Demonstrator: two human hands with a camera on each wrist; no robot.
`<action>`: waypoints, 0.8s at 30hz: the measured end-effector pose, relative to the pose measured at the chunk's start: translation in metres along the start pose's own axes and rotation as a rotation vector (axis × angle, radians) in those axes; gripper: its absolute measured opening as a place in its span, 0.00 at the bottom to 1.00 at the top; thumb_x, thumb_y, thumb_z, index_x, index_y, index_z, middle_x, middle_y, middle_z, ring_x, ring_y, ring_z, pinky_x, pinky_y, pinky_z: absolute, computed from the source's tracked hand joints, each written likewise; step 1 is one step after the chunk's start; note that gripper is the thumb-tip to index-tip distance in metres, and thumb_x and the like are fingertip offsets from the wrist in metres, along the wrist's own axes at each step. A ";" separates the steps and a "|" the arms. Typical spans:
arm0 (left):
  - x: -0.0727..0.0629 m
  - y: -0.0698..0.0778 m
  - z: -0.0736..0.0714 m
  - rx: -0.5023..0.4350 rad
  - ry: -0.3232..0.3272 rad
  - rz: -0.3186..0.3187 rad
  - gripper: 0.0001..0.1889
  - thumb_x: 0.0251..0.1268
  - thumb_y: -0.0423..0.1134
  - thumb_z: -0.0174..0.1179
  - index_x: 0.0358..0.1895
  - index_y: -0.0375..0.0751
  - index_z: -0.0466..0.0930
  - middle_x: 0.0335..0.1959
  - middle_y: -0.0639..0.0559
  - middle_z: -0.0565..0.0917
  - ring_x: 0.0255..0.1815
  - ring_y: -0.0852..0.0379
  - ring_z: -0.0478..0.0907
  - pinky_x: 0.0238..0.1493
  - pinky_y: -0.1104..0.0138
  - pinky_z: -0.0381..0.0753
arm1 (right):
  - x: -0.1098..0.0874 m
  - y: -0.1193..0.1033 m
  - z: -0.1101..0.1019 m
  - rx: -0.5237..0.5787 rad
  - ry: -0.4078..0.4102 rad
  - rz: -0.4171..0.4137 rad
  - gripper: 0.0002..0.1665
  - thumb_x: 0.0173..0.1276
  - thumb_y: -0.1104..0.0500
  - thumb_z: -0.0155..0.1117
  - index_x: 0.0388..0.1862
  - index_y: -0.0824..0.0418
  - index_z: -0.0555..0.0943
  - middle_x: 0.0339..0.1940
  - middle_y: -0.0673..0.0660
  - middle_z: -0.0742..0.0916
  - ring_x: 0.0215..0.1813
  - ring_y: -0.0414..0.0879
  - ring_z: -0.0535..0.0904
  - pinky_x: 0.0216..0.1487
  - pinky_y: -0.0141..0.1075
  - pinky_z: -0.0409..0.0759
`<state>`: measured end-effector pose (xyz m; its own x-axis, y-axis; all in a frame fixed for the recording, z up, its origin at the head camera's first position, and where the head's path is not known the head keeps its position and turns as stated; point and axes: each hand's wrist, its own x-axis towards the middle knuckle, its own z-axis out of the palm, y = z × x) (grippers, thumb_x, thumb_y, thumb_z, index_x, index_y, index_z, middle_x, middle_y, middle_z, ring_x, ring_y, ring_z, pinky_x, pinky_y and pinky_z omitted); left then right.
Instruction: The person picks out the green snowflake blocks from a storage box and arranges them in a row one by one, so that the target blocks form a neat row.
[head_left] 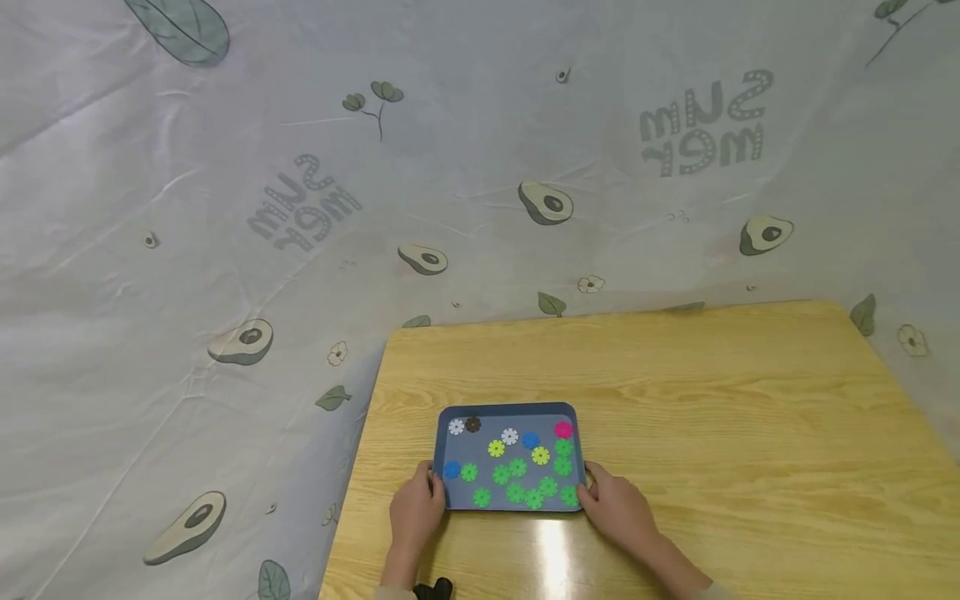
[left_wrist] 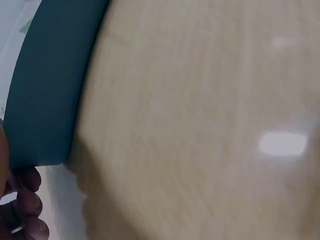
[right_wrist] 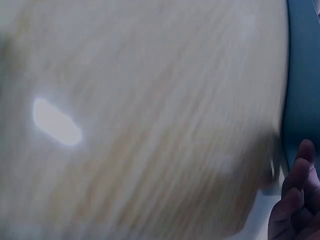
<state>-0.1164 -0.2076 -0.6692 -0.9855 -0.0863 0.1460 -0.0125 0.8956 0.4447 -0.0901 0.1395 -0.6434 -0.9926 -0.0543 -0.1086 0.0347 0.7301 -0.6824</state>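
Note:
A blue-grey tray [head_left: 517, 409] is held at its two short sides. My left hand [head_left: 414, 510] grips its left edge, thumb on the rim; in the left wrist view curled fingers [left_wrist: 31, 202] reach under the tray's wall [left_wrist: 47, 90]. On the right edge, my right hand [head_left: 622, 512] grips with the thumb over the rim, and its fingers [right_wrist: 297, 187] show beneath the tray in the right wrist view. Plastic snowflake discs lie flat in it: several green [head_left: 517, 467], two white [head_left: 510, 436], two yellow [head_left: 541, 456], two blue [head_left: 452, 470], one brown [head_left: 472, 424], one pink [head_left: 563, 429].
The light wooden table [head_left: 712, 433] extends well to the right of the tray, its left edge close to my left hand. A black object [head_left: 435, 589] shows by my left wrist. A pale printed sheet [head_left: 480, 167] hangs behind and to the left.

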 end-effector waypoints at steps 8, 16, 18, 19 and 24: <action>0.024 0.026 0.013 0.050 -0.037 0.000 0.13 0.74 0.39 0.58 0.54 0.36 0.83 0.19 0.50 0.80 0.15 0.58 0.70 0.17 0.59 0.69 | 0.016 0.018 -0.016 0.006 0.010 0.020 0.30 0.73 0.56 0.63 0.67 0.73 0.76 0.16 0.45 0.74 0.18 0.39 0.64 0.21 0.33 0.59; 0.041 0.042 0.024 0.046 -0.034 -0.014 0.12 0.74 0.39 0.58 0.53 0.38 0.82 0.20 0.49 0.81 0.16 0.54 0.74 0.17 0.58 0.69 | 0.033 0.027 -0.029 0.017 0.037 0.016 0.29 0.74 0.55 0.62 0.67 0.73 0.76 0.20 0.46 0.77 0.20 0.41 0.69 0.23 0.35 0.64; 0.043 0.044 0.026 0.039 -0.034 -0.030 0.12 0.74 0.40 0.58 0.53 0.38 0.82 0.21 0.49 0.82 0.17 0.53 0.75 0.18 0.58 0.70 | 0.037 0.030 -0.031 0.019 0.035 0.019 0.30 0.74 0.55 0.62 0.67 0.73 0.76 0.21 0.46 0.78 0.21 0.41 0.70 0.24 0.36 0.66; 0.044 0.045 0.028 0.038 -0.033 -0.035 0.13 0.74 0.40 0.58 0.53 0.39 0.82 0.22 0.49 0.82 0.17 0.52 0.76 0.18 0.57 0.70 | 0.039 0.031 -0.031 0.020 0.032 0.019 0.30 0.74 0.55 0.62 0.67 0.74 0.76 0.22 0.47 0.79 0.22 0.42 0.71 0.25 0.36 0.67; 0.046 0.050 0.032 0.023 -0.010 -0.045 0.12 0.74 0.40 0.57 0.52 0.39 0.82 0.21 0.47 0.82 0.17 0.49 0.76 0.17 0.57 0.69 | 0.047 0.033 -0.037 0.017 0.001 0.042 0.32 0.77 0.50 0.62 0.69 0.73 0.74 0.24 0.48 0.80 0.24 0.43 0.73 0.27 0.38 0.69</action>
<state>-0.1681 -0.1529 -0.6684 -0.9854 -0.1229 0.1176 -0.0610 0.9008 0.4300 -0.1396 0.1863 -0.6442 -0.9903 -0.0228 -0.1369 0.0787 0.7203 -0.6892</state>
